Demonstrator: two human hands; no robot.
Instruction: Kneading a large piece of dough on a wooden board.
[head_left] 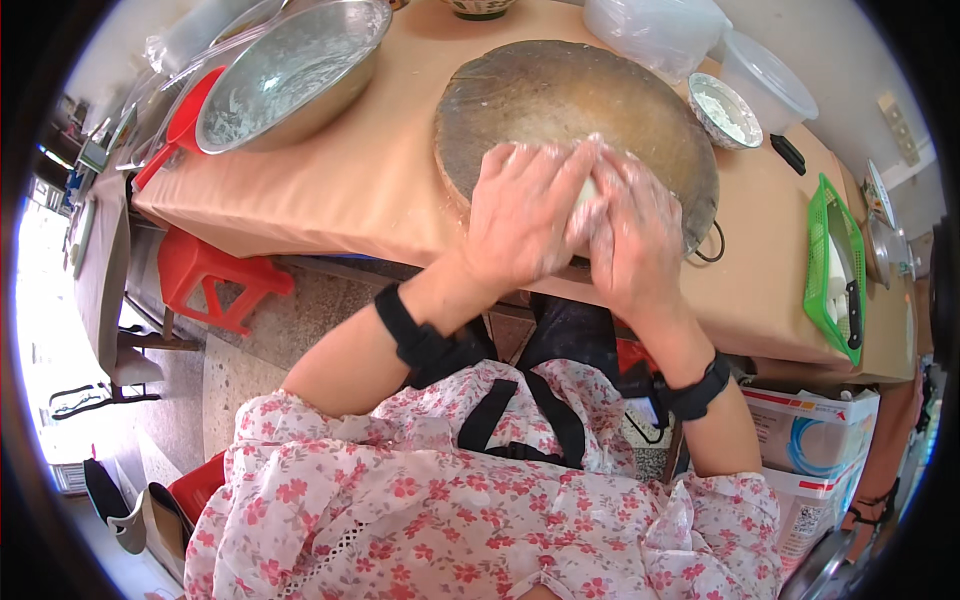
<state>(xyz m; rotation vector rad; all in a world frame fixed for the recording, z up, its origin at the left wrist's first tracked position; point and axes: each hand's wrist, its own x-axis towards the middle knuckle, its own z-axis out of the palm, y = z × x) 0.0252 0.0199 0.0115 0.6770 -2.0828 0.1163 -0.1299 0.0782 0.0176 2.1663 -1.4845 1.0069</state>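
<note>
Both of my hands are over the near edge of a round wooden chopping board point(570, 90). Between them, a small part of a white lump of dough point(585, 192) shows; the rest is hidden under the fingers and palms. My left hand point(525, 205) presses on it from the left, with its fingers bent and close together. Around its other side is my right hand point(638, 220), its fingertips meeting those of the left. White flour dusts the fingers of both hands.
A large floury metal basin point(300, 75) and a red ladle-like scoop point(180, 125) stand at left. Beyond the board's right are a bowl of flour point(725, 112) and clear plastic tubs point(655, 30). A green basket point(832, 265) holds a black-handled knife point(854, 315). A red stool point(215, 280) stands below.
</note>
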